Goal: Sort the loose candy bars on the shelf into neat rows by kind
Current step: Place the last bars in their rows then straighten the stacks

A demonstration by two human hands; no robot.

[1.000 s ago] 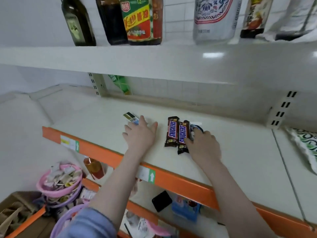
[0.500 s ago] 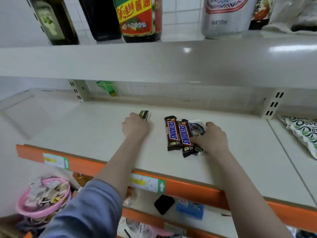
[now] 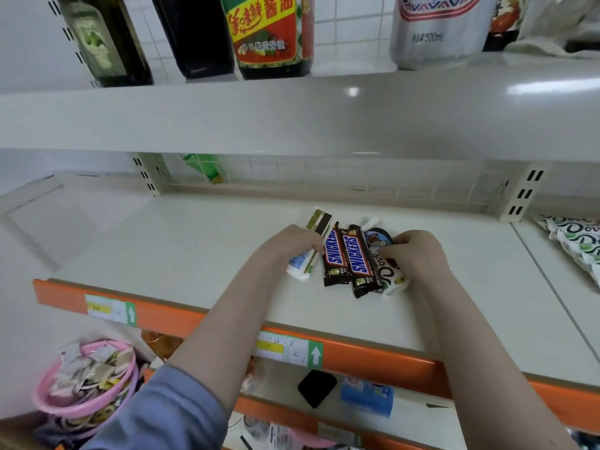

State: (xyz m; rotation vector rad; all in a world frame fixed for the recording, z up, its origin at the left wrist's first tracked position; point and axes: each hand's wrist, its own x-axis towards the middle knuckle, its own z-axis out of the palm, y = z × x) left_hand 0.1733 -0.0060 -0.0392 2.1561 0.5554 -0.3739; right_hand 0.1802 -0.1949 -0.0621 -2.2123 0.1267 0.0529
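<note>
My left hand (image 3: 289, 246) curls its fingers round a white bar (image 3: 308, 251); my right hand (image 3: 418, 253) pinches the Dove bar (image 3: 388, 271). Between them two Snickers bars (image 3: 349, 258) lie mid-shelf (image 3: 194, 248). Light, slick wrappers, I judge: hold the long edges.

"SNICKERS" on two brown bars (image 3: 335, 254) (image 3: 359, 259) between my hands. "Dove" on white bar (image 3: 388, 271) and packets far right (image 3: 576, 237). "500ml" on silver pouch (image 3: 431, 34). "酱油" on red-labelled bottle (image 3: 269, 30).
</note>
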